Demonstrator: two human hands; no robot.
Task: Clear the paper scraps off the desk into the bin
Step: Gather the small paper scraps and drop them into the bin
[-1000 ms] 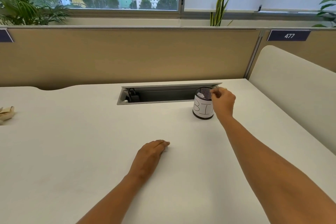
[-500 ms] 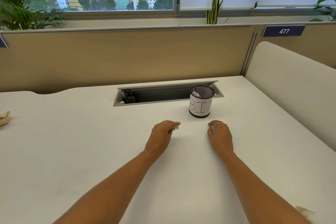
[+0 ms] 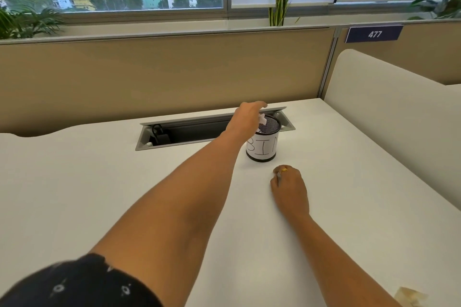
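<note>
The bin (image 3: 263,149) is a small black mesh cup with a white label reading "BIN", standing on the white desk (image 3: 99,194) by the cable tray. My left hand (image 3: 245,119) reaches over the bin's mouth and pinches a white paper scrap (image 3: 262,118) just above the rim. My right hand (image 3: 289,187) rests on the desk in front of the bin, fingers curled round a small pale scrap (image 3: 278,177) that barely shows. A tan crumpled scrap (image 3: 409,294) lies at the desk's near right edge.
An open grey cable tray (image 3: 189,129) with a black plug is sunk into the desk behind the bin. A beige partition (image 3: 149,77) closes the back, and a rounded cream divider (image 3: 394,112) runs along the right side.
My left hand has lifted from the desk with a white scrap and travelled forward to the bin's mouth. My right hand stayed on the desk in front of the bin, fingers curled tighter.
</note>
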